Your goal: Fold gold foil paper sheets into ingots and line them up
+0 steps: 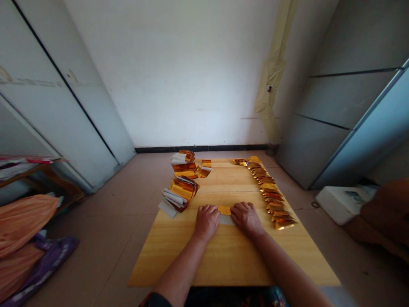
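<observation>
Between my two hands a sheet of gold foil paper (225, 210) lies on the wooden table, partly folded over so that its pale grey-white side (226, 220) shows nearest me. My left hand (207, 221) grips the sheet's left end with fingers curled. At the right end my right hand (247, 216) does the same, its fingers bent over the edge. Both thumbs are mostly hidden. Left of my hands lies a curled stack of gold sheets (183, 189) with white backs. Along the table's right side runs a row of folded gold paper pieces (273, 198).
More gold sheets (184, 169) and a loose sheet (203, 172) lie at the table's back left. The wooden table (230, 264) stands before a white wall. A grey fridge (332, 102) and a white box (338, 204) are at right, cabinets (64, 85) and an orange cloth (27, 221) at left.
</observation>
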Demonstrator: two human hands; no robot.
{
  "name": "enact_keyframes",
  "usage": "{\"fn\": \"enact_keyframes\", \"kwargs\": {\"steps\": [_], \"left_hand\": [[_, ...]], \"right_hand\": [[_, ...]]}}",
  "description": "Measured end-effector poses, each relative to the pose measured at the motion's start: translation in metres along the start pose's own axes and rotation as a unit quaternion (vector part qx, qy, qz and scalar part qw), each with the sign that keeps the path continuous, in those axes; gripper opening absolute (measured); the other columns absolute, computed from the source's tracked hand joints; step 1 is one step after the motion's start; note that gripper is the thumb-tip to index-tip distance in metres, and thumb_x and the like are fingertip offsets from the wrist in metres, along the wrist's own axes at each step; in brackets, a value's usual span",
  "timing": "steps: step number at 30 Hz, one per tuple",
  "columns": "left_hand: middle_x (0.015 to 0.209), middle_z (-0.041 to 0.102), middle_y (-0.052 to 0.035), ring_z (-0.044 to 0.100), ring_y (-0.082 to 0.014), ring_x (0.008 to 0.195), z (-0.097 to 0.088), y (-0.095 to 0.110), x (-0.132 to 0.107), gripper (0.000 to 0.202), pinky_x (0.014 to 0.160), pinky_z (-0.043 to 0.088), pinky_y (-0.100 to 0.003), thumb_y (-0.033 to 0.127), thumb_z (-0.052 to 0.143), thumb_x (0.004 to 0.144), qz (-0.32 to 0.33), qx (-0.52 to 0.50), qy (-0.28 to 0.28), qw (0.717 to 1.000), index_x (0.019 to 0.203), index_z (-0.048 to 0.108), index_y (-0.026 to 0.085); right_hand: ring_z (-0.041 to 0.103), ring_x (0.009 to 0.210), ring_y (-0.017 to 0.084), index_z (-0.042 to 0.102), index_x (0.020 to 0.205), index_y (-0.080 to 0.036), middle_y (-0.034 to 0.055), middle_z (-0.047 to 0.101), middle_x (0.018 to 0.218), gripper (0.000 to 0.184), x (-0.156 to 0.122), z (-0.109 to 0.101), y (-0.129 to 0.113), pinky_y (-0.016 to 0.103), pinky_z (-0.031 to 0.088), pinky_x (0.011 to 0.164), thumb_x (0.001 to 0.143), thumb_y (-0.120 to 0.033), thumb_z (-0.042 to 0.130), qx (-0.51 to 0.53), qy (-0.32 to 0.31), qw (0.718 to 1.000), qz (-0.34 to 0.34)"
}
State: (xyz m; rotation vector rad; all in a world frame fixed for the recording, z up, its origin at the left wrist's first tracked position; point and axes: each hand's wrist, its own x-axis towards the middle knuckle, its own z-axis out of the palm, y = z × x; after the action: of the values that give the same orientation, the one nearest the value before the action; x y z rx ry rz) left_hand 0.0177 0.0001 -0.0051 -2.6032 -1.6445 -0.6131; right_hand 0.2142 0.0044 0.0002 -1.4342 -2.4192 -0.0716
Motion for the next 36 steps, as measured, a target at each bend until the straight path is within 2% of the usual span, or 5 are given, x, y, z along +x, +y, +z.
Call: {"fn": "enact_keyframes", "kwargs": {"steps": [4,11,24,30,36], "left_hand": [[0.100,0.066,-0.0041,0.053,-0.0193,0.095,-0.001,0.001,0.000,0.016,0.080,0.034,-0.035,0.017,0.050,0.086,0.003,0.011,0.006,1.000,0.085,0.065,0.023],[0.112,0.065,-0.0029,0.052,-0.0195,0.103,0.004,-0.001,0.000,0.018,0.083,0.035,-0.037,0.014,0.051,0.085,0.002,0.006,0.016,1.000,0.092,0.064,0.024],[0.117,0.064,-0.0053,0.053,-0.0243,0.106,-0.004,0.003,-0.002,0.020,0.088,0.035,-0.044,0.033,0.064,0.076,-0.002,-0.024,0.006,1.000,0.092,0.064,0.021],[0.119,0.060,-0.0060,0.050,-0.0242,0.109,-0.005,0.001,-0.002,0.017,0.092,0.035,-0.044,0.025,0.059,0.079,0.025,-0.004,0.006,1.000,0.095,0.063,0.022],[0.103,0.061,-0.0072,0.051,-0.0221,0.099,0.002,-0.002,0.000,0.016,0.089,0.042,-0.037,0.016,0.052,0.081,0.038,-0.013,0.010,0.999,0.093,0.062,0.019]], "right_hand": [[0.050,0.097,0.020,0.065,0.094,-0.023,0.0059,0.064,0.100,0.021,0.000,-0.004,-0.003,0.035,0.028,0.086,0.092,-0.034,0.047,-0.004,-0.009,1.000,0.016],[0.033,0.131,0.027,0.046,0.134,-0.027,0.0083,0.045,0.141,0.049,0.004,0.008,-0.020,0.050,0.021,0.103,0.091,-0.051,0.041,0.020,-0.070,0.997,-0.027],[0.033,0.132,0.030,0.049,0.132,-0.028,0.0062,0.046,0.141,0.045,-0.033,-0.008,0.009,0.054,0.020,0.105,0.090,-0.044,0.045,0.014,-0.082,0.996,0.018],[0.045,0.120,0.025,0.059,0.120,-0.028,0.0055,0.058,0.128,0.034,-0.022,-0.006,0.008,0.042,0.030,0.100,0.087,-0.035,0.055,0.067,-0.046,0.995,-0.051],[0.053,0.103,0.022,0.067,0.104,-0.027,0.0064,0.064,0.113,0.021,-0.014,0.007,0.010,0.038,0.035,0.091,0.086,-0.033,0.058,0.107,0.000,0.993,-0.040]]}}
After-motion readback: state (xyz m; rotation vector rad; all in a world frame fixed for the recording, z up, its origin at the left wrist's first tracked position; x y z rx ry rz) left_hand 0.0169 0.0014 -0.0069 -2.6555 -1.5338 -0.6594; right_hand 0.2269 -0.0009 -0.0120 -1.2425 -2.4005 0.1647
